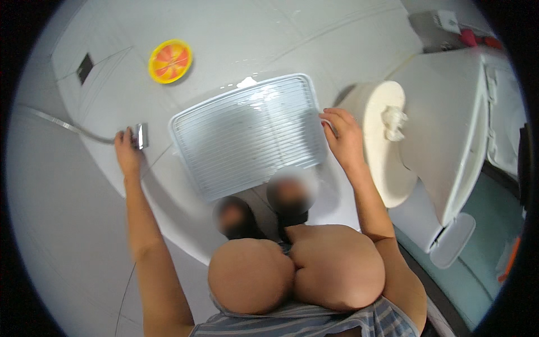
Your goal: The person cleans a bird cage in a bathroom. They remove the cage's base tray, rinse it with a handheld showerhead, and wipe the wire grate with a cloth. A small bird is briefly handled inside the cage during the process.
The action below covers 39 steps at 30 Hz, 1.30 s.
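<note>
A wet, light grey ribbed plastic tray or lid (248, 135) with a raised rim lies on the tiled floor in front of my feet. My right hand (343, 132) is at its right rim, fingertips on or close to the edge; contact cannot be told for certain. Off to the left, my left hand (127, 149) holds a chrome shower head (142, 135) low over the floor, with its hose (57, 121) running away to the left. A round yellow bowl with an orange citrus-slice pattern (170, 61) sits on the floor beyond the tray.
A square floor drain (85, 68) lies at the upper left. Right of my right hand stands a cream base (387, 177) with crumpled white material (394, 122) on it, beside a white toilet (446, 126). My knees and feet are close to the tray's near edge.
</note>
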Tool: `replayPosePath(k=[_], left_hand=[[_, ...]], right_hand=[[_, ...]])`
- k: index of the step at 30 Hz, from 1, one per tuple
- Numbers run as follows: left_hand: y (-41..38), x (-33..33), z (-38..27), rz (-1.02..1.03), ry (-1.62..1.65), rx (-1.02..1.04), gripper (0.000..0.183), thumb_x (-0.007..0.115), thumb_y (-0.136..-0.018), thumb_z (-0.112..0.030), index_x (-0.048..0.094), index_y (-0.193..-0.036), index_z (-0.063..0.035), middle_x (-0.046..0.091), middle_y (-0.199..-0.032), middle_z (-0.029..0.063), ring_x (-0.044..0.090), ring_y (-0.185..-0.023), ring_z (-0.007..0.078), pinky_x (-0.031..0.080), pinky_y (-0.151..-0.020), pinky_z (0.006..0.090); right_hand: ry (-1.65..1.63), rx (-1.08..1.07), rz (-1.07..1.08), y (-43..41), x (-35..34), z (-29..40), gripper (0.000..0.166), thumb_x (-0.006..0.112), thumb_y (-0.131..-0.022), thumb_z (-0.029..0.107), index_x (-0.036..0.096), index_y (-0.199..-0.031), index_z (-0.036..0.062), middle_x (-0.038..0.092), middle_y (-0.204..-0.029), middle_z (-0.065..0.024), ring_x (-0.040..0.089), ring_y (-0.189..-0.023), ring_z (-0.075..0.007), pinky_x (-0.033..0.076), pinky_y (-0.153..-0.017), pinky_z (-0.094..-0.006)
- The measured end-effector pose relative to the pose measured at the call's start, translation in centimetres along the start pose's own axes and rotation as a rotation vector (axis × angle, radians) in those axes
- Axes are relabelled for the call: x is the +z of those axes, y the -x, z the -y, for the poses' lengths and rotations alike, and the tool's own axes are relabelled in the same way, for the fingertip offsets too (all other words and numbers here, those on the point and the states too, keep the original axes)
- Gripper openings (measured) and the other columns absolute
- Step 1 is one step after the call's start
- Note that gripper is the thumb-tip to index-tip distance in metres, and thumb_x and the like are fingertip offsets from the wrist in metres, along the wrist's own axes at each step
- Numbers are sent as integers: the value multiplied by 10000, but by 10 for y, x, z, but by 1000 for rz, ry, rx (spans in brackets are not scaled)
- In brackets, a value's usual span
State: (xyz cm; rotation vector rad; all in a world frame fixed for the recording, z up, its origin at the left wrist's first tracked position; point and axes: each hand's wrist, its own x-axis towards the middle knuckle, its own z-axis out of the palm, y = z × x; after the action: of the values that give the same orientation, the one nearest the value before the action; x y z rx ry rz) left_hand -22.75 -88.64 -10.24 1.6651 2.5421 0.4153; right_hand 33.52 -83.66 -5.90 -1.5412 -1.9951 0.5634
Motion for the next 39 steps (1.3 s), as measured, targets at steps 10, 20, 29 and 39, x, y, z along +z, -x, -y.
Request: replayPosePath(k=[10,20,29,39], left_hand=[[86,12,-143,-38,389,32,211,641,-813,-3,644,-1012,-71,565,-979,97,577,-841,212,521,-641,297],[122,29,-142,118,597,-150,226,649,-856,-65,597,-1074,-37,584,-1049,79,578,-913,200,489,-823,321],[103,-10,-128,404,983,-37,487,559,-957,-343,508,-1341,-47,601,-1269,125,572,-1147,219,457,-975,357],[104,-25,-122,436,1391,-244,480,580,-949,-280,489,-1308,26,645,-1134,215,680,-943,339,575,-816,428]], right_hand=[[224,-392,426,-13,104,54,328,726,-700,156,641,-1004,67,534,-1073,-65,509,-1056,-234,425,-877,-371],[407,-559,554,-32,109,64,282,718,-675,158,604,-913,58,518,-973,-67,518,-953,-235,431,-821,-362],[302,-589,156,-27,65,88,327,706,-679,176,593,-964,62,531,-1020,-68,519,-1026,-237,422,-911,-384],[298,-26,-351,-16,-17,30,418,599,-785,34,618,-1181,164,516,-1289,-212,490,-1155,-397,395,-995,-467]])
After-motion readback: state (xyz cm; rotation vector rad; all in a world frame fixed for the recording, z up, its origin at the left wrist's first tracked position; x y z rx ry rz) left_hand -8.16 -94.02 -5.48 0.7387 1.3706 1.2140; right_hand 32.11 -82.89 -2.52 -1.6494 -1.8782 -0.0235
